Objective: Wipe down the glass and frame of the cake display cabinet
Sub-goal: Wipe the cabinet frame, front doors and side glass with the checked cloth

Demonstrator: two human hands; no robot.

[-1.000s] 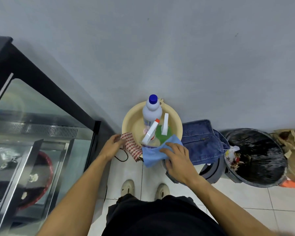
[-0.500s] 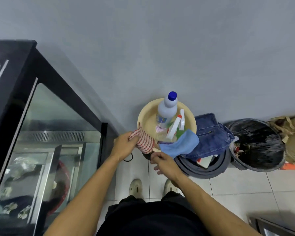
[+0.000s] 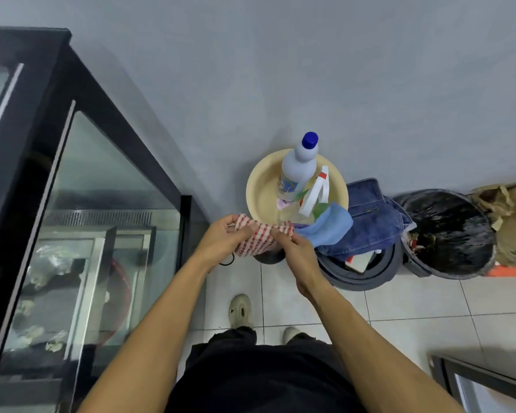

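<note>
Cloth: a red-and-white checked cloth (image 3: 258, 238), soft and crumpled, stretched between both hands just in front of the basin.
Left hand (image 3: 221, 238): fingers pinched closed on the cloth's left edge.
Right hand (image 3: 295, 251): thumb and fingers closed on the cloth's right end.
Change: half a second ago only the left hand had the cloth and the right hung below the basin; a second ago the right lay on the blue cloth.
Basin (image 3: 256, 186): round, cream plastic, against the grey wall; inside stand a pale bottle (image 3: 298, 171) with a blue cap and white spray triggers (image 3: 316, 192).
Blue cloth (image 3: 328, 228): smooth, draped over the basin's right rim.
Cabinet (image 3: 81, 186): left of the basin, black frame, slanted glass, steel shelves inside.
Right of basin: folded denim (image 3: 370, 222), then a black-lined bin (image 3: 450, 234).
Floor: pale glossy tiles (image 3: 414, 302).
</note>
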